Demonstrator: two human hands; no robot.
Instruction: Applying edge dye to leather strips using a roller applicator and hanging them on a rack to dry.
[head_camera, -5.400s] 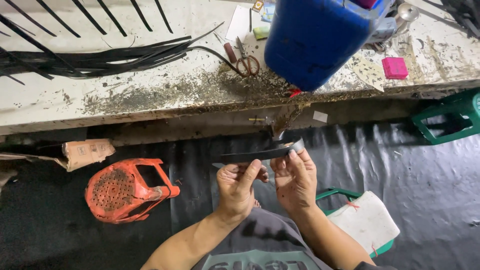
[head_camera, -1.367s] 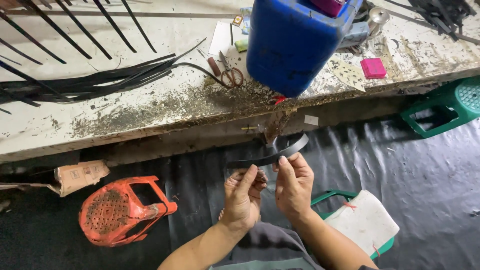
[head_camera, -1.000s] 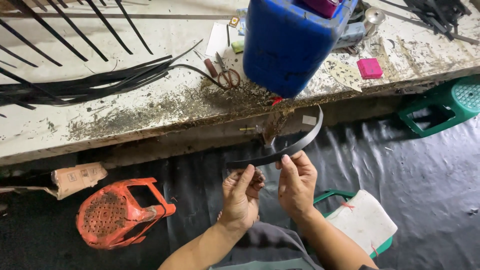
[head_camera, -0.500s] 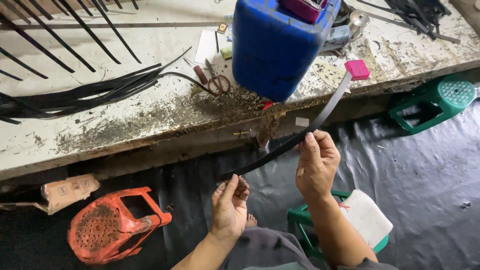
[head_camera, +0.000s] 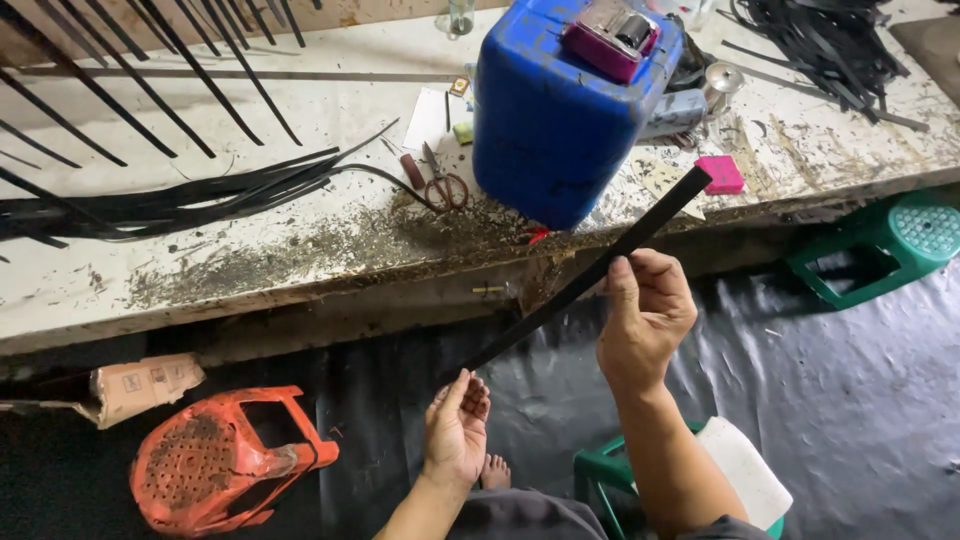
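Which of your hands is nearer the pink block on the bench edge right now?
Right. The right hand grips the black strip just below the pink block, at the strip's upper part. The left hand is lower and farther left, by the strip's bottom end.

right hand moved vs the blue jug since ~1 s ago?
Yes. The right hand has gone up and to the right, out from under the blue jug, pulling the black strip out straight toward the pink block.
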